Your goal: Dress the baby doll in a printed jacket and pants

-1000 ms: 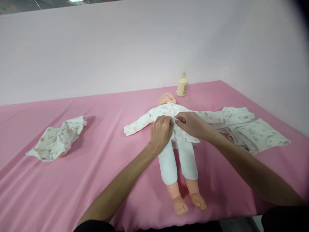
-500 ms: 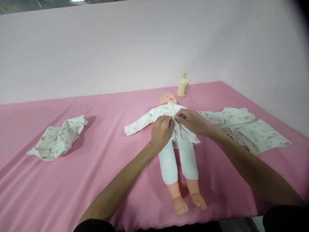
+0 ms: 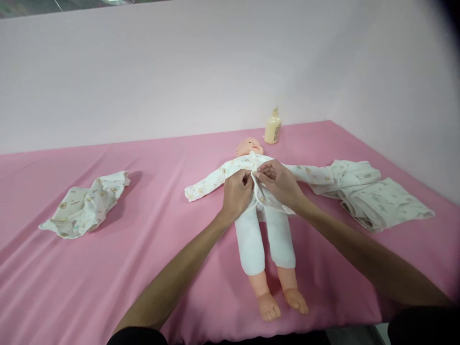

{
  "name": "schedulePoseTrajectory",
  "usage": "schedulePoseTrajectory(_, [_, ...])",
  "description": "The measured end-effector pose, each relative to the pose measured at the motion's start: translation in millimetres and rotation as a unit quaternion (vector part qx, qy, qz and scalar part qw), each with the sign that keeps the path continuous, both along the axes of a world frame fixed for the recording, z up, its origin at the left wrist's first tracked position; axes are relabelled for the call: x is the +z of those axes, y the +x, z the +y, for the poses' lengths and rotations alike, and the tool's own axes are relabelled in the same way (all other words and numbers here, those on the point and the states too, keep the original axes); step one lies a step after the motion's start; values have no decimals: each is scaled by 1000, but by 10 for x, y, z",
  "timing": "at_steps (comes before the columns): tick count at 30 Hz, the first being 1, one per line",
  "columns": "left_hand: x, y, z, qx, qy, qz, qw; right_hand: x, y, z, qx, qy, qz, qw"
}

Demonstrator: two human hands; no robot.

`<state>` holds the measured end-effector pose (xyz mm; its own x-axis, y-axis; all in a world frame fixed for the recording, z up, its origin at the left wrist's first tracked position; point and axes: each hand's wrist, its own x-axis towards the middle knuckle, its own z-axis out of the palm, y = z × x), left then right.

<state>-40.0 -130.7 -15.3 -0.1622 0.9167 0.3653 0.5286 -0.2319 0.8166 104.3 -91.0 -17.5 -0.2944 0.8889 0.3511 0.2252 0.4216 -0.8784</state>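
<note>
A baby doll (image 3: 268,306) lies on its back, head away from me, legs toward me. It wears a white printed baby shirt (image 3: 212,179) with both sleeves spread out. At the shirt's front opening, my left hand (image 3: 237,194) pinches the edge of one panel. Close beside it, my right hand (image 3: 280,184) is closed with thumb and forefinger on the other panel's edge, its remaining fingers partly extended. The fingertips nearly meet over the chest. Whatever small fastening lies between them is too small to make out. The doll's lower legs and feet are bare.
A pink sheet (image 3: 151,268) covers the table. Crumpled printed cloth (image 3: 86,206) lies at left. Folded white clothing (image 3: 388,201) lies at right, touching the doll's sleeve end. A cream pump bottle (image 3: 272,128) stands behind the head. White walls (image 3: 179,72) border the back and right.
My right hand has shifted slightly left, closer to the left hand, drawing its panel toward the chest's middle. My left hand has turned a little, and the shirt's front gap is narrower.
</note>
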Motion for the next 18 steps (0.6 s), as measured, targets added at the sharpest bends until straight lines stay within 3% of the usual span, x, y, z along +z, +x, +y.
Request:
schedulePoseTrajectory(10, [29,9,-31,-16,-22,-37,999,-148,-98,-62,-46,175,-53,982])
schedulePoseTrajectory(18, [150,-101,-10,-78,-105,-126,983,-98,-53,17,-11,168,-55,984])
